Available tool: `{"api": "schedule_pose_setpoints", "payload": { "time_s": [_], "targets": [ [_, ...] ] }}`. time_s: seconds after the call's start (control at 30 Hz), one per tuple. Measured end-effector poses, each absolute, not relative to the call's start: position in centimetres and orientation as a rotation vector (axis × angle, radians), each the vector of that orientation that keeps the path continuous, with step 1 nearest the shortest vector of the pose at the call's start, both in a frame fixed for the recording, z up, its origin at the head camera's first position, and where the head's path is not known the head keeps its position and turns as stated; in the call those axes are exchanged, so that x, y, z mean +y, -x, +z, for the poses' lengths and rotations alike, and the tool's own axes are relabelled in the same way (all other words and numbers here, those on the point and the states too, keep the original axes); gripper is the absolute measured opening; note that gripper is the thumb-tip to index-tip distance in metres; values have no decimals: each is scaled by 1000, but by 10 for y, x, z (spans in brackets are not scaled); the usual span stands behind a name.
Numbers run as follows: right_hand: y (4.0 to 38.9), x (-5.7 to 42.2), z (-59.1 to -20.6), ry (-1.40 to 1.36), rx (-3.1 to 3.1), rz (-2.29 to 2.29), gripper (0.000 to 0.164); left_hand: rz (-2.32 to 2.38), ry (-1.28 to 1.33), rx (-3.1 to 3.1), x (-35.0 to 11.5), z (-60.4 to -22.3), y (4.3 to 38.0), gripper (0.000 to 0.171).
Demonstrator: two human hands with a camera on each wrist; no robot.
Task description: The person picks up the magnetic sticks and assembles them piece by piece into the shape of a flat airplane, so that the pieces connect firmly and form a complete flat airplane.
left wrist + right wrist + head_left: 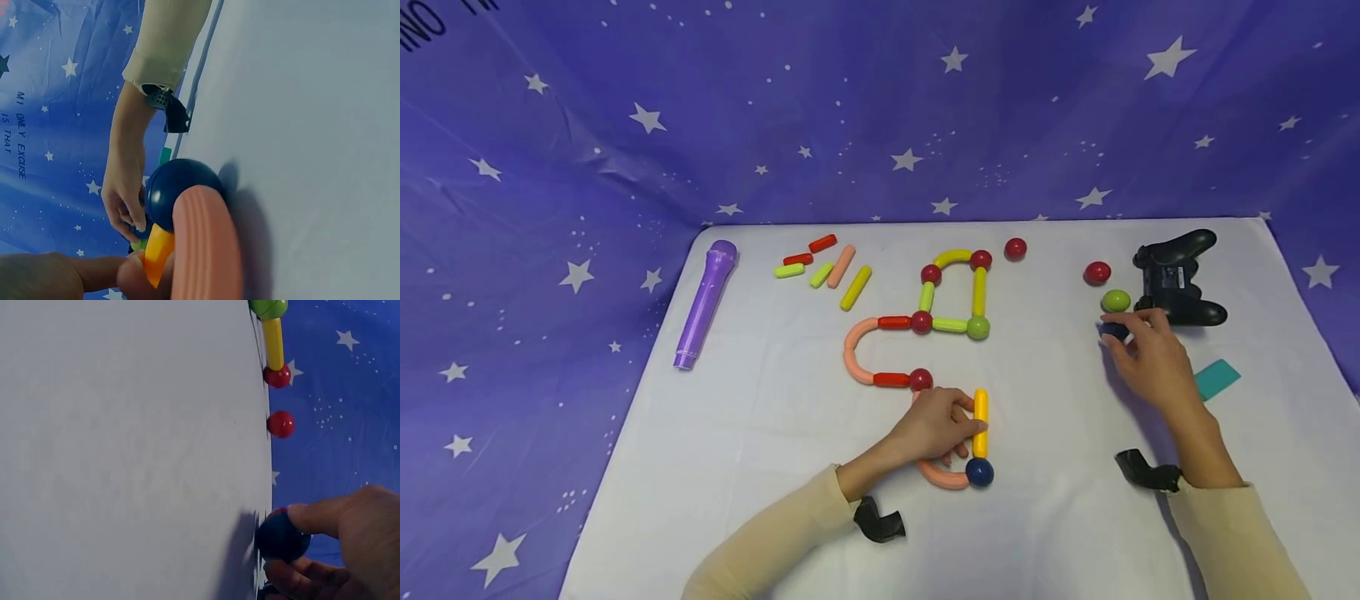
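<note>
My left hand (934, 423) pinches an orange-yellow magnetic stick (981, 405) by its right-facing side. The stick's near end meets a dark blue ball (980, 472), which joins a curved pink stick (944, 477). Part of that pink piece is hidden under the hand. Farther right, my right hand (1152, 367) holds a second dark blue ball (282, 537) between thumb and fingers. A green ball (1116, 301) lies just beyond its fingertips, with a red ball (1097, 272) behind it. Red sticks (892, 380), yellow sticks (980, 292) and balls form the joined shape on the white table.
A black game controller (1172, 279) and a teal flat piece (1217, 379) lie near the right hand. One loose red ball (1016, 248) sits at the back. Several loose sticks (856, 288) and a purple toy microphone (706, 305) are to the left.
</note>
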State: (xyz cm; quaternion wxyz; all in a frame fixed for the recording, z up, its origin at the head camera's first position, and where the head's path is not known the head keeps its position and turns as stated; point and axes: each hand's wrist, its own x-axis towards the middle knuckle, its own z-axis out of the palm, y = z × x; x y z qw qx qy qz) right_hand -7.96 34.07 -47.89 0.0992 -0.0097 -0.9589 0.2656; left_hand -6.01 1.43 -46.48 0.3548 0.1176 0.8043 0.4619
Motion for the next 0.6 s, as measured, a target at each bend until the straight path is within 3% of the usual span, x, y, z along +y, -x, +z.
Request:
{"api": "schedule_pose_setpoints", "payload": {
  "time_s": [0.6],
  "targets": [
    [67, 234, -491, -539, -2916, 1316, 33, 1127, -428, 2223, 18, -463, 56, 39]
  ]
}}
